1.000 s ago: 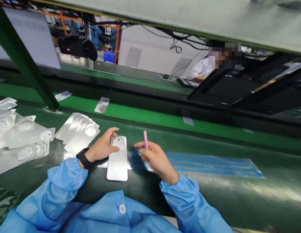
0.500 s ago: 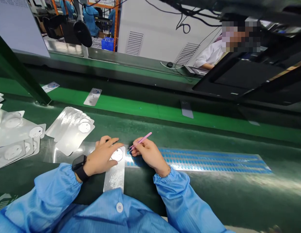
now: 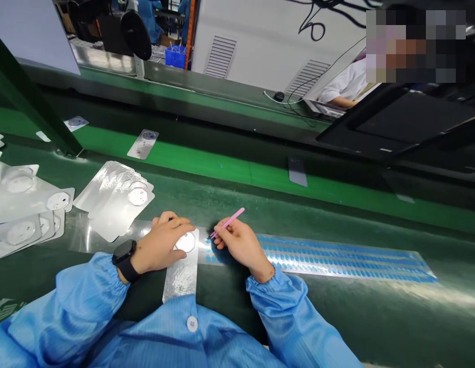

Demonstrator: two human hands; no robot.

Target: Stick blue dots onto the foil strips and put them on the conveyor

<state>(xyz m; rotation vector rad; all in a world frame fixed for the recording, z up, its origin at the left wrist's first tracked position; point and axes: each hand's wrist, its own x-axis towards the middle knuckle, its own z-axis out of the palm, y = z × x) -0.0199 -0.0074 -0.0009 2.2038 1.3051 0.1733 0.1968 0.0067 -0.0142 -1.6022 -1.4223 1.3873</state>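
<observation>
Pink tweezers (image 3: 234,216) are pinched in my right hand (image 3: 239,243), their dark tip pointing down-left at the left end of a clear strip (image 3: 337,258) with rows of blue dots. My left hand (image 3: 162,243) lies with fingers spread over the upper part of a silvery plate (image 3: 180,281), beside its white round area. The plate reaches down to my blue smock. Between the plate and my right hand, a few blue dots show on the strip. Whether the tweezers' tip holds a dot is too small to tell.
A fanned stack of silvery plates (image 3: 114,199) lies left of my hands, more plates (image 3: 20,204) at the far left. Single plates (image 3: 143,144) rest on the green belt (image 3: 222,168) beyond. A green post (image 3: 34,97) rises at left. A person in white sits across, beside black equipment.
My right hand and the tweezers have moved slightly right, away from the plate. My left hand stays on the plate. The whole view has shifted a little.
</observation>
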